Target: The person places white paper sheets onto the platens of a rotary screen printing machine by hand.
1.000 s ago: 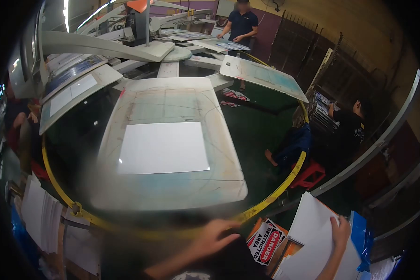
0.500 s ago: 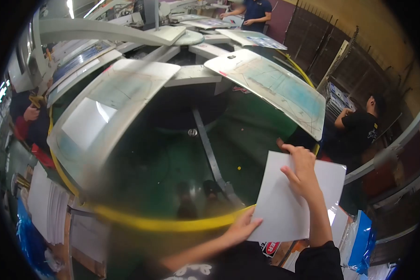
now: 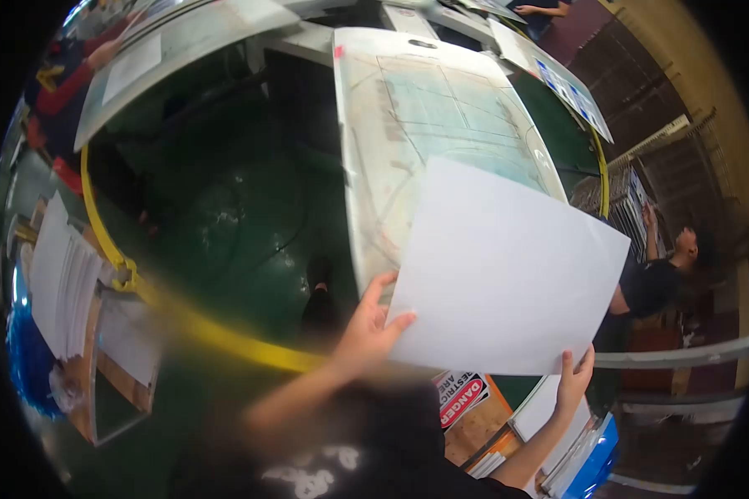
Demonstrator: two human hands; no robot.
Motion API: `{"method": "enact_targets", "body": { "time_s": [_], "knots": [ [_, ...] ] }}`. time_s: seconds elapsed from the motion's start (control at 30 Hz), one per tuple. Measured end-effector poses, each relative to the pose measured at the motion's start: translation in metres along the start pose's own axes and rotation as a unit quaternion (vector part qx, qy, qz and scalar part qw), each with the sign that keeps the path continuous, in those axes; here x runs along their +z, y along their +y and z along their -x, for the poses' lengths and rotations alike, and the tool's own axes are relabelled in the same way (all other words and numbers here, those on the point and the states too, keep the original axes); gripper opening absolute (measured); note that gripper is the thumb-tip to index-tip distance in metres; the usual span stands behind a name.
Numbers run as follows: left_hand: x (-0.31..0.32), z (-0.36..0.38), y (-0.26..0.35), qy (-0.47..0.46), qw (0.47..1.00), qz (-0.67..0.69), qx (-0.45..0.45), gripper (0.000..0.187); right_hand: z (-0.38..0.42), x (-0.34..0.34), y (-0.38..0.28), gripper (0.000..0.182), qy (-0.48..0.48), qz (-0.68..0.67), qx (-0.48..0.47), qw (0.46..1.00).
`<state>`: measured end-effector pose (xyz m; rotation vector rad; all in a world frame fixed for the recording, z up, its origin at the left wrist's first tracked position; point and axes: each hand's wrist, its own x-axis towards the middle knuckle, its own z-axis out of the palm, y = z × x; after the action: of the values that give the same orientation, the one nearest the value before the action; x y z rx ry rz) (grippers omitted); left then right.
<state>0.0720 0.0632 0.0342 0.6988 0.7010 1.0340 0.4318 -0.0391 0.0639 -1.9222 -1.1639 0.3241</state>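
A blank white sheet (image 3: 508,274) is held up in front of me, overlapping the near part of a printing pallet (image 3: 466,108) in this view. My left hand (image 3: 374,326) grips the sheet's left edge, thumb on top and fingers beneath. At the lower right corner, my right hand (image 3: 574,381) pinches the sheet near its bottom edge. The pallet is pale, with bluish stains, thin drawn lines and a slot at its far end.
A yellow rail (image 3: 225,337) curves around the machine. Another pallet (image 3: 200,41) carries a white sheet at upper left, beside a person's hand (image 3: 104,54). Stacked white sheets (image 3: 62,291) stand lower left. A danger sign (image 3: 462,401) is below me; a person (image 3: 662,274) is at right.
My view has turned and the pallets have shifted. The sheet has moved over the near pallet, and my right hand has gone from its upper part to its lower right corner.
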Motion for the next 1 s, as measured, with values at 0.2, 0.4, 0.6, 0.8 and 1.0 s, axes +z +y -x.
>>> {"method": "enact_targets", "body": {
  "time_s": [0.2, 0.4, 0.6, 0.8, 1.0],
  "knots": [
    [-0.053, -0.039, 0.039, 0.083, 0.882, -0.44, 0.148, 0.057, -0.058, 0.082, -0.004, 0.059, -0.078, -0.09, -0.083, 0.989],
    [-0.125, -0.085, 0.076, 0.003, 0.702, -0.674, 0.232, 0.068, -0.105, 0.161, -0.036, 0.062, -0.062, 0.008, -0.056, 0.996],
    [-0.161, -0.105, 0.105, 0.013, 0.621, -0.766, 0.168, 0.083, -0.126, 0.2, -0.067, 0.062, -0.087, -0.032, -0.079, 0.993],
    [-0.181, -0.117, 0.106, 0.014, 0.599, -0.784, 0.16, 0.097, -0.137, 0.219, -0.076, 0.072, -0.076, 0.034, -0.088, 0.993],
    [-0.185, -0.117, 0.107, 0.008, 0.591, -0.792, 0.153, 0.1, -0.131, 0.221, -0.085, 0.075, -0.08, 0.043, -0.088, 0.992]
  ]
}}
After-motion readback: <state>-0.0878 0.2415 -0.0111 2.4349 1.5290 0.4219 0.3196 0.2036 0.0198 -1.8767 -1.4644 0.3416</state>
